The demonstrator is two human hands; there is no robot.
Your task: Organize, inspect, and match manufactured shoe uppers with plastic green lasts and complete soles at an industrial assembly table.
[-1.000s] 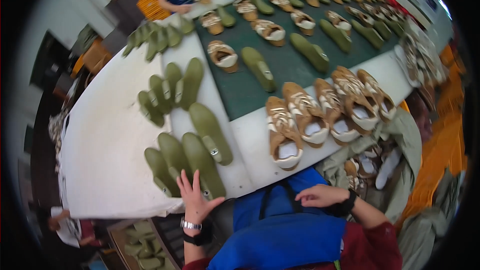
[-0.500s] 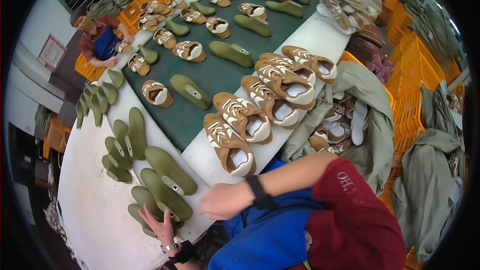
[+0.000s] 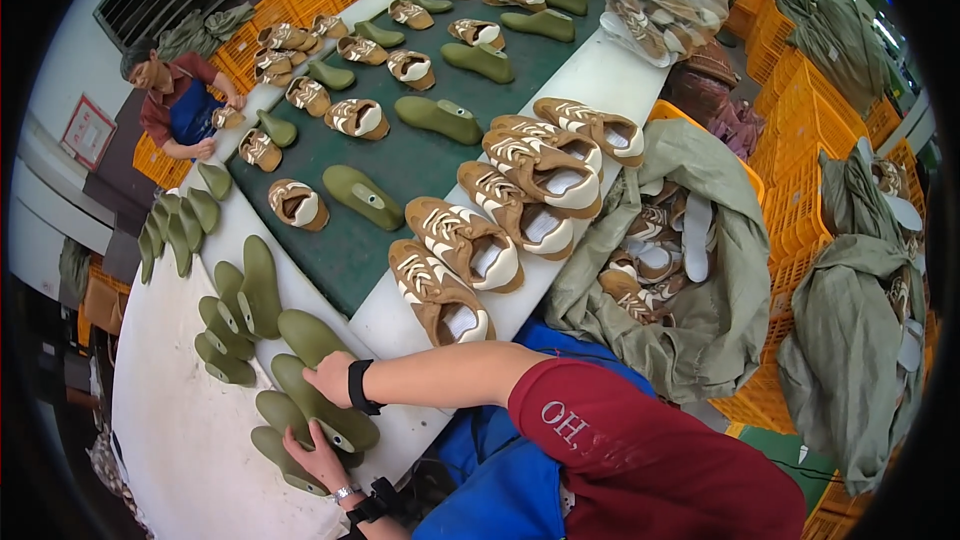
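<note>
Several green shoe lasts lie grouped on the white tabletop at the near left. My right hand reaches across to a long green last, its fingers curled against the side and partly hidden. Just below, my left hand has fingers and thumb around another green last, beside the lowest last. The lasts overlap, so the exact grip is partly covered. Close behind my right hand rests one more last. Brown and white sneakers stand in a row to the right of these lasts.
A green belt carries sneakers and lasts in rows. Across it a person holds a shoe. To the right are a cloth-lined crate of shoes, orange crates and a plastic bag of shoes. More lasts stand farther left.
My right hand has moved left from beside the sneakers onto a green last. My left hand stays at the lasts, its fingers drawn closer together. The view has shifted slightly.
</note>
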